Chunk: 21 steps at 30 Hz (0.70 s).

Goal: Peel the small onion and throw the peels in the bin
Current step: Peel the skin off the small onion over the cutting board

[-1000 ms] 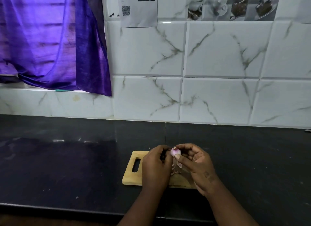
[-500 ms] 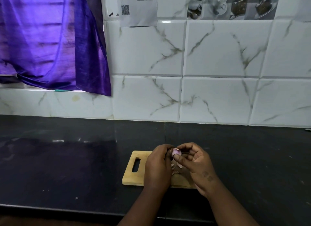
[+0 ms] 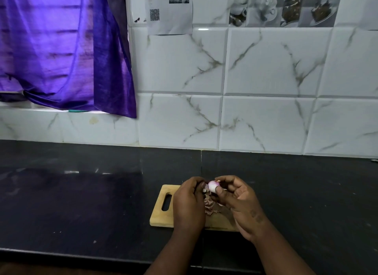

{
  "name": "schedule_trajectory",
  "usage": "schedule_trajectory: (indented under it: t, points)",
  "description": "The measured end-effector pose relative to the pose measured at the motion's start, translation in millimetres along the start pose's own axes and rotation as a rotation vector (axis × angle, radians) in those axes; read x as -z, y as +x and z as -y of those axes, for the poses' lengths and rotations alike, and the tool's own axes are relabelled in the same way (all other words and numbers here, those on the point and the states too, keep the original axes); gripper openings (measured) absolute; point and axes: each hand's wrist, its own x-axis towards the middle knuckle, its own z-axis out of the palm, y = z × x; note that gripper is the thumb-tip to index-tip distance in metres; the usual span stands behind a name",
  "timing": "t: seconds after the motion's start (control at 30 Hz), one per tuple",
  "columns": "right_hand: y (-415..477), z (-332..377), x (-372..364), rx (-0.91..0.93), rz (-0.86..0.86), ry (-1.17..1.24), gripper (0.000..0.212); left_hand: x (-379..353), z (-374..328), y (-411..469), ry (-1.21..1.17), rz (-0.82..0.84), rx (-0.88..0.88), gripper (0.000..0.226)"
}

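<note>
A small onion (image 3: 212, 185), pale with purple streaks, is held above a wooden cutting board (image 3: 160, 217). My right hand (image 3: 239, 203) pinches it between thumb and fingers. My left hand (image 3: 189, 203) is closed against the onion's left side, its thumb at a bit of loose peel. A small heap of pinkish peels (image 3: 209, 208) lies on the board between my hands. No bin is in view.
The board lies on a black stone counter (image 3: 81, 203), near its front edge. A white marbled tile wall (image 3: 266, 111) rises behind. A purple curtain (image 3: 61, 49) hangs at the upper left, and a paper sheet (image 3: 169, 10) is stuck on the wall.
Both hands stay in place over the board. The onion has turned slightly in my fingers, showing more of its pale peeled side.
</note>
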Motion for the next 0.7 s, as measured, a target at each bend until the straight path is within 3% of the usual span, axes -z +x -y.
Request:
schedule_trajectory:
  t: [0.17,0.37,0.7]
  points:
    - [0,1,-1,-0.01,0.002,-0.013,0.031,2,6,3,0.066,-0.076,0.057,0.014]
    - [1,-2,0,0.017,-0.034,-0.124,0.021,4,-1,-2,-0.028,0.005,-0.003,0.015]
    - [2,-5,2,0.062,-0.04,-0.174,0.023,4,-7,-5,0.095,0.031,-0.115,0.016]
